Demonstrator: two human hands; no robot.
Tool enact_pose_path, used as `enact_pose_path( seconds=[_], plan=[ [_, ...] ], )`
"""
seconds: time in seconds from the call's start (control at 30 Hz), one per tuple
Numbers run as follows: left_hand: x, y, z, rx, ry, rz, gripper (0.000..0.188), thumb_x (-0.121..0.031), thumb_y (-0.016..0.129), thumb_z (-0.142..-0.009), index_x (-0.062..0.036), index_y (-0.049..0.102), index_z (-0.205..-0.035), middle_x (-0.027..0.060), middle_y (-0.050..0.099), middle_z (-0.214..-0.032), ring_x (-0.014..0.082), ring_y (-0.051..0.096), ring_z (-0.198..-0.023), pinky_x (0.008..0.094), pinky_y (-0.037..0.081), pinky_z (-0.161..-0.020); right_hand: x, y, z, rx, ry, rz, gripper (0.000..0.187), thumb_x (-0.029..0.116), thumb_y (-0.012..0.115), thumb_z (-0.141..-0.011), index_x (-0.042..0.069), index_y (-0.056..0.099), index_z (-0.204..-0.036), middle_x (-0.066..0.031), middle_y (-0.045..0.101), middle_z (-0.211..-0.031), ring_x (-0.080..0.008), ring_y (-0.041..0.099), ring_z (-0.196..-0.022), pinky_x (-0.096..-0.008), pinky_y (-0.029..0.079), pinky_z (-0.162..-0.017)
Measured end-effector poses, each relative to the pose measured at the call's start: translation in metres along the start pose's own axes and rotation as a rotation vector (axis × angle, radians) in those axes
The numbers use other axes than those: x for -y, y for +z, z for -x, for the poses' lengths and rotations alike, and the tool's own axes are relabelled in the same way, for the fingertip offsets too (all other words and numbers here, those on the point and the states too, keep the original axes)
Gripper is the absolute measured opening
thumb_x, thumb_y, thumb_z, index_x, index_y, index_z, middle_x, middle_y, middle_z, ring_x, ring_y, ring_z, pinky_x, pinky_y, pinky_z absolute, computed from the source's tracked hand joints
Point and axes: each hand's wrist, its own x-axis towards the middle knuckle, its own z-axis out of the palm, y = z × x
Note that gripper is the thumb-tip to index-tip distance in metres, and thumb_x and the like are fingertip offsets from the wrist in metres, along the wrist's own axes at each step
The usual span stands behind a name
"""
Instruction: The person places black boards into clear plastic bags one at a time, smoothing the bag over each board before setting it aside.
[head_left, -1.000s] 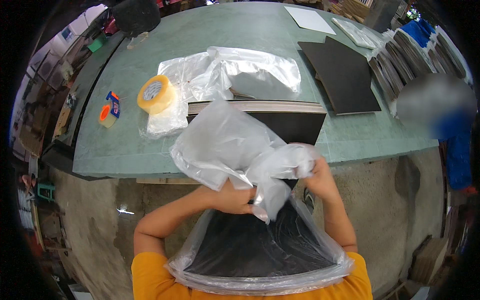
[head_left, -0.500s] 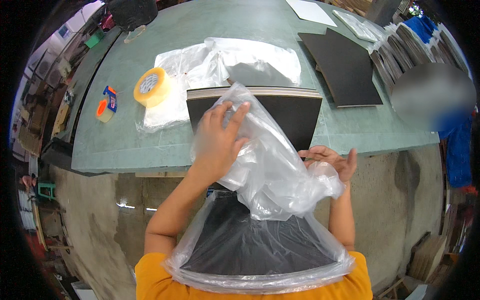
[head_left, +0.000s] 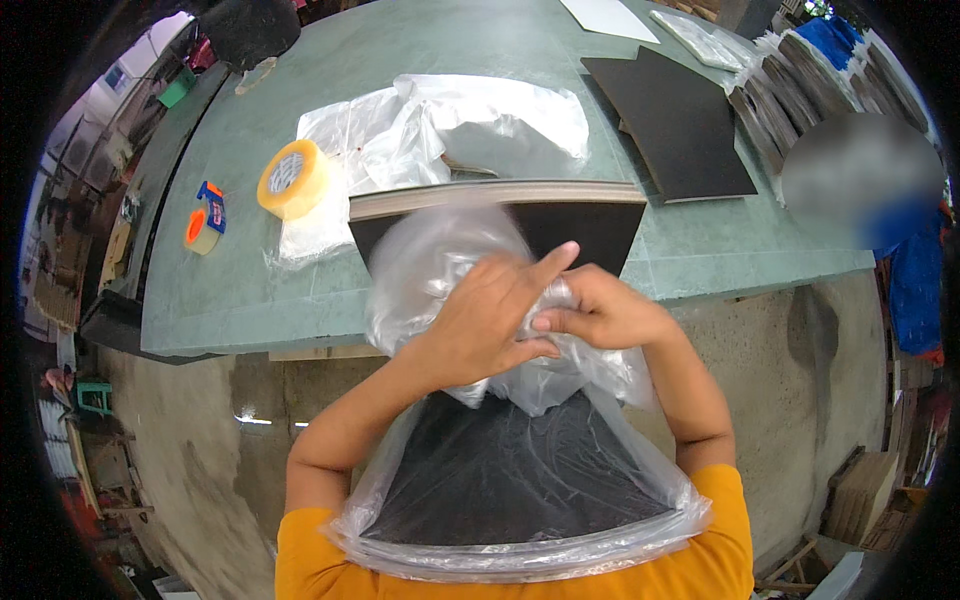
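A crumpled clear plastic bag (head_left: 440, 235) is bunched in front of me, its upper part smeared by motion. My right hand (head_left: 605, 308) grips the bunched plastic from the right, thumb and fingers closed on it. Over the bag's middle lies my left hand (head_left: 490, 315), index finger and thumb stretched apart; its other fingers are partly hidden. Both hands nearly meet. Just beyond them, at the table's near edge, is a stack of black boards (head_left: 590, 225) with pale edges. Against my body rests a black panel (head_left: 510, 470) under clear plastic, its upper end hidden by the bag.
On the green table (head_left: 230, 310) lie a roll of clear tape (head_left: 295, 180), a small orange-and-blue tape dispenser (head_left: 206, 220) and loose plastic sheeting (head_left: 480, 110). Black boards (head_left: 680, 125) lie to the right, by stacked wrapped bundles (head_left: 790, 105). A white sheet (head_left: 610, 17) is farther back.
My right hand has moved up and left onto the bag and closed on it. The left hand has shifted right and lower, toward it. The bag is more bunched, and its pointed top has dropped.
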Motion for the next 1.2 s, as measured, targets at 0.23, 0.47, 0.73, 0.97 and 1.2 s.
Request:
enact_pose_path(
  seconds=[0.23,0.47,0.73,0.97,1.2],
  plan=[
    [0.028,-0.043,0.033,-0.140,-0.739,0.646,0.024,-0.023,0.054,-0.082,-0.0006,0.059,-0.089,0.0029,0.060,-0.077,0.0117,0.055,-0.068,0.0237,0.042,-0.059,-0.010,-0.015,0.039,0.132,0.194,0.198,0.045,0.030,0.063,-0.071,0.001,0.051,-0.104,-0.0171,0.058,-0.093,-0.0259,0.056,-0.088,-0.0360,0.042,-0.077],
    [0.039,-0.028,0.058,-0.557,-0.850,0.900,0.026,-0.023,0.050,-0.085,0.0000,0.055,-0.095,0.0030,0.059,-0.086,0.0085,0.055,-0.073,0.0209,0.044,-0.064,-0.048,-0.010,0.072,-0.553,0.253,-1.349,0.091,0.068,0.031,-0.074,-0.015,0.043,-0.109,-0.0231,0.051,-0.109,-0.0281,0.053,-0.097,-0.0353,0.043,-0.084],
    [0.044,-0.025,0.072,-0.658,-0.800,0.821,0.027,-0.023,0.051,-0.085,-0.0011,0.053,-0.101,0.0029,0.057,-0.088,0.0082,0.053,-0.077,0.0216,0.044,-0.067,-0.053,-0.004,0.070,-0.244,0.346,-0.846,0.045,0.031,0.060,-0.075,-0.003,0.053,-0.103,-0.0109,0.057,-0.100,-0.0139,0.055,-0.084,-0.0263,0.044,-0.076],
    [0.048,-0.040,0.069,-0.795,-0.717,0.805,0.025,-0.021,0.053,-0.084,-0.0027,0.053,-0.101,0.0007,0.056,-0.087,0.0072,0.051,-0.076,0.0206,0.041,-0.069,-0.049,0.005,0.075,0.008,0.294,-0.711,0.044,0.004,0.072,-0.062,-0.005,0.052,-0.101,-0.0069,0.058,-0.097,-0.0119,0.053,-0.088,-0.0239,0.041,-0.077],
    [0.051,-0.034,0.071,-0.739,-0.686,0.826,0.024,-0.020,0.052,-0.084,-0.0028,0.053,-0.102,0.0002,0.056,-0.086,0.0068,0.051,-0.075,0.0202,0.041,-0.069,-0.035,0.000,0.066,0.040,0.417,-0.471,0.052,0.014,0.074,-0.062,-0.005,0.050,-0.104,-0.0075,0.057,-0.096,-0.0136,0.053,-0.087,-0.0258,0.041,-0.078]
  ],
)
